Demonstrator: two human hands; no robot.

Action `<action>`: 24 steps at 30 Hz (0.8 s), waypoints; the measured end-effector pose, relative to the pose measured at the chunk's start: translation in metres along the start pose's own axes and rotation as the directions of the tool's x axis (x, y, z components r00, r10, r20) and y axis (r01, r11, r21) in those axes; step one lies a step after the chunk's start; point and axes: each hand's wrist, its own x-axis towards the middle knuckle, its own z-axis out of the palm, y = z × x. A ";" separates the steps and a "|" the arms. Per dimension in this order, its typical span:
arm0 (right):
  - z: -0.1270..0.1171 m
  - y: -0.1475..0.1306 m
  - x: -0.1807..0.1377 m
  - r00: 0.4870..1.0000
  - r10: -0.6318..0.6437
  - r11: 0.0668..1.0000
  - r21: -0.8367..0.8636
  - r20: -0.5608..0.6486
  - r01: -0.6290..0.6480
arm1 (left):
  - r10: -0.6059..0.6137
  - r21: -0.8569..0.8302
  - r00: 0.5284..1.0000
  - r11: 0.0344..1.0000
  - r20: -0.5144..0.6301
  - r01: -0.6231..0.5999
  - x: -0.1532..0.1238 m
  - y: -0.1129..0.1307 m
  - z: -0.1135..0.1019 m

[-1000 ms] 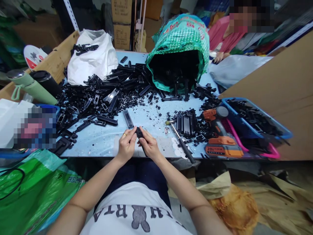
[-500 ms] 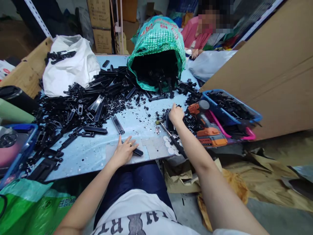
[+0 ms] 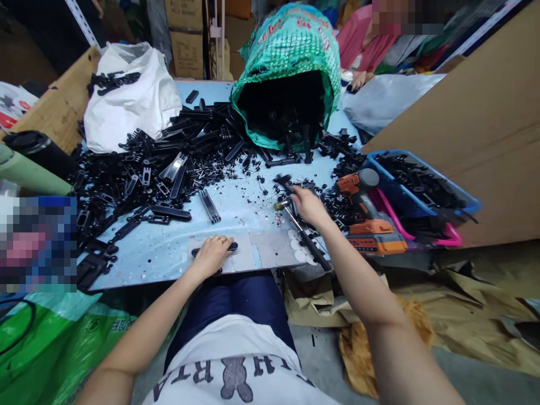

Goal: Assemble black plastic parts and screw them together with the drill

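Left hand [image 3: 213, 256], fingers spread, pins the black plastic strip [image 3: 231, 246] to the near surface [image 3: 169, 253], ideally without shifting it, while the right hand [image 3: 307, 205] pinches a small black part [image 3: 282, 180] farther right.

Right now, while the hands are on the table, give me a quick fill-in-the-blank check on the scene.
1. The left hand rests on a black strip at the table's ____ edge.
2. The cordless drill beside the right hand is ____ and black.
3. The open sack spilling black parts is ____.
4. The white bag lies on the person's ____ side.
Missing words: near, orange, green, left.
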 end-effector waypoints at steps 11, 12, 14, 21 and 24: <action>0.061 -0.050 -0.097 0.639 -0.618 0.643 -0.172 0.458 0.746 | -0.002 -0.126 0.998 0.992 0.057 0.009 0.001 0.008 -0.014; 0.061 -0.051 -0.097 0.650 -0.607 0.648 -0.188 0.457 0.738 | -0.003 -0.126 0.999 0.992 0.048 0.009 0.001 0.010 -0.014; 0.059 -0.054 -0.100 0.665 -0.591 0.654 -0.212 0.457 0.726 | 0.003 -0.117 1.000 0.993 0.020 -0.001 0.000 0.011 -0.013; 0.051 -0.070 -0.118 0.705 -0.616 0.623 -0.331 0.351 0.709 | 0.076 -0.090 0.989 0.992 -0.126 -0.088 -0.007 0.003 -0.005; 0.042 -0.077 -0.118 0.682 -0.650 0.596 -0.333 0.335 0.731 | 0.114 -0.114 0.973 0.984 -0.200 -0.139 -0.010 0.000 -0.003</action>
